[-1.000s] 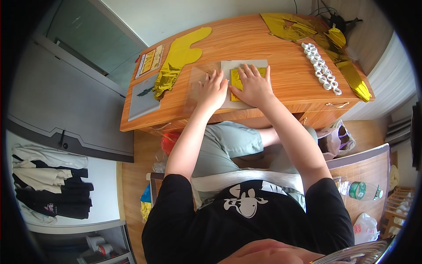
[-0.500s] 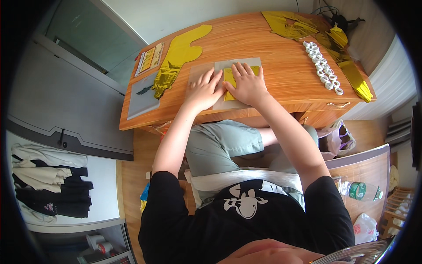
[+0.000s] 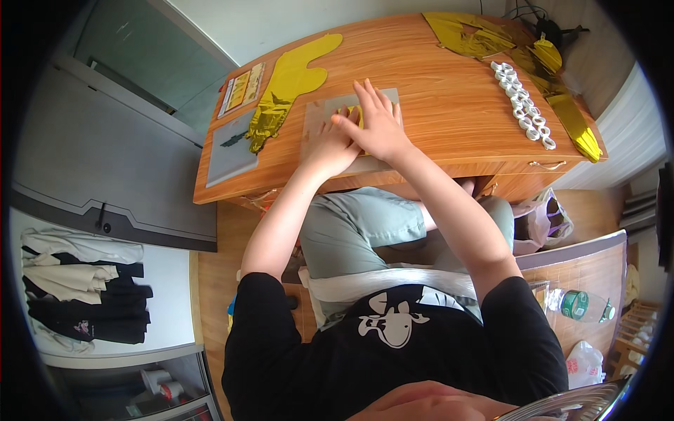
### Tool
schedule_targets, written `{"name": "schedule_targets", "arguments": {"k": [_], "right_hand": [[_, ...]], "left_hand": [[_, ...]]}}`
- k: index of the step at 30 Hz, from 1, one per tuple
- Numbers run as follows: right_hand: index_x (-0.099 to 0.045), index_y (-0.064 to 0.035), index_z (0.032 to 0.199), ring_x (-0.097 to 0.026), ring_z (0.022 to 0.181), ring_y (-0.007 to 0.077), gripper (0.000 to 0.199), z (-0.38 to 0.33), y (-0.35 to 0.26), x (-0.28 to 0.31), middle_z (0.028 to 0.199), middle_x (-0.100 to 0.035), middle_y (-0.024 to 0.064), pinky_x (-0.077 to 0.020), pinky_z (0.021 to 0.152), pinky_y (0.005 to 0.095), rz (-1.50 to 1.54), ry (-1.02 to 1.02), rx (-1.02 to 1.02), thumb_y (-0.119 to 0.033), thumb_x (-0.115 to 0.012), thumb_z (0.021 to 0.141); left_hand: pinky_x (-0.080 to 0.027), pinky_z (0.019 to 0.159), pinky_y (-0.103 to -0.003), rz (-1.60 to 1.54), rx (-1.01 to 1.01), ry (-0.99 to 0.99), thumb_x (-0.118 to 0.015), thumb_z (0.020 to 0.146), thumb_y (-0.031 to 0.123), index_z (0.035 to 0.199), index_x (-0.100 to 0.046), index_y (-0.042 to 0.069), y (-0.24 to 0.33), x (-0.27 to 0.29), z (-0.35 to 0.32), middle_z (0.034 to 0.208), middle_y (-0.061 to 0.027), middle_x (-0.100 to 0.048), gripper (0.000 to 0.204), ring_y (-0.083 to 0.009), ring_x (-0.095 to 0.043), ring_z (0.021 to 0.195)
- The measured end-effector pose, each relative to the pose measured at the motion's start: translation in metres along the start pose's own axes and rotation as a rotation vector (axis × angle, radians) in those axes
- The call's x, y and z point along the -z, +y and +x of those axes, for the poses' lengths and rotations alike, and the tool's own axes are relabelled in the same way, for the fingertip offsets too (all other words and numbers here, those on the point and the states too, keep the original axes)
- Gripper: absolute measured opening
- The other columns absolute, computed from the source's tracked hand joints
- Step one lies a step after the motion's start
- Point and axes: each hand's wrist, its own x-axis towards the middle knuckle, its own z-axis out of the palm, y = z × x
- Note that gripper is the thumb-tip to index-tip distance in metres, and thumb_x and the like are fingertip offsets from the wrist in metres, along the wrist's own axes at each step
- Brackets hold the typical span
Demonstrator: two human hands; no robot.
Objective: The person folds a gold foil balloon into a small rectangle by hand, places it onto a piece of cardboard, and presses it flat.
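Note:
A flat pale grey translucent sheet (image 3: 314, 116) lies near the desk's front edge. On it sits a piece of shiny gold foil (image 3: 345, 110), mostly covered by my hands. My left hand (image 3: 330, 149) is laid flat over the foil, its fingers partly hidden. My right hand (image 3: 380, 128) has its fingers stretched out and reaches across my left fingers, with the thumb pointing left. Whether the right palm presses on the foil or only on the left hand cannot be told. Neither hand grips anything.
A larger crumpled gold foil piece (image 3: 288, 81) lies on the desk (image 3: 407, 52) at left, beside a grey plastic sheet (image 3: 232, 158) and a printed card (image 3: 242, 90). White rings (image 3: 519, 105) stand in rows at right. More gold foil (image 3: 467, 38) covers the far right corner.
My right hand has moved left from the foil's right side and now overlaps my left hand. The right edge of the grey sheet has shifted left, and less foil shows.

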Motion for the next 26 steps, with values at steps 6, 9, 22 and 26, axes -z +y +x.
{"name": "schedule_targets", "arguments": {"k": [6, 9, 22, 26], "right_hand": [[-0.046, -0.0069, 0.153, -0.032, 0.152, 0.0403, 0.075, 0.004, 0.055, 0.022, 0.166, -0.029, 0.0257, -0.0281, 0.124, 0.0441, 0.421, 0.049, 0.01, -0.035, -0.076, 0.09], [-0.056, -0.0051, 0.145, -0.038, 0.149, 0.0406, 0.068, -0.008, 0.072, 0.057, 0.161, -0.038, 0.0258, -0.0311, 0.123, 0.0432, 0.208, -0.21, 0.146, -0.029, -0.079, 0.086], [-0.056, -0.0093, 0.148, -0.037, 0.151, 0.034, 0.083, -0.025, 0.082, 0.06, 0.158, -0.047, 0.0182, -0.0204, 0.127, 0.0554, -0.058, -0.355, 0.445, -0.06, -0.074, 0.084], [-0.055, -0.0102, 0.149, -0.036, 0.152, 0.0324, 0.082, -0.014, 0.066, 0.037, 0.158, -0.047, 0.018, -0.0212, 0.126, 0.057, -0.036, -0.351, 0.481, -0.06, -0.073, 0.086]], "left_hand": [[-0.023, 0.126, -0.054, 0.095, 0.026, 0.006, -0.049, 0.101, 0.06, 0.162, -0.03, 0.011, 0.012, 0.003, -0.003, 0.168, -0.0188, -0.027, 0.081, -0.0386, -0.023, 0.156], [-0.025, 0.126, -0.052, 0.061, 0.046, 0.044, -0.05, 0.1, 0.063, 0.162, -0.031, 0.013, 0.013, 0.006, -0.009, 0.168, -0.0178, -0.028, 0.083, -0.0374, -0.023, 0.156], [-0.017, 0.128, -0.049, 0.094, -0.039, -0.004, -0.052, 0.094, 0.075, 0.163, -0.033, 0.019, 0.015, 0.023, -0.025, 0.171, -0.012, -0.024, 0.091, -0.0345, -0.018, 0.159], [-0.015, 0.128, -0.053, 0.041, -0.04, -0.01, -0.051, 0.093, 0.077, 0.163, -0.032, 0.019, 0.002, 0.023, -0.023, 0.171, -0.0122, -0.024, 0.093, -0.0349, -0.018, 0.159]]}}
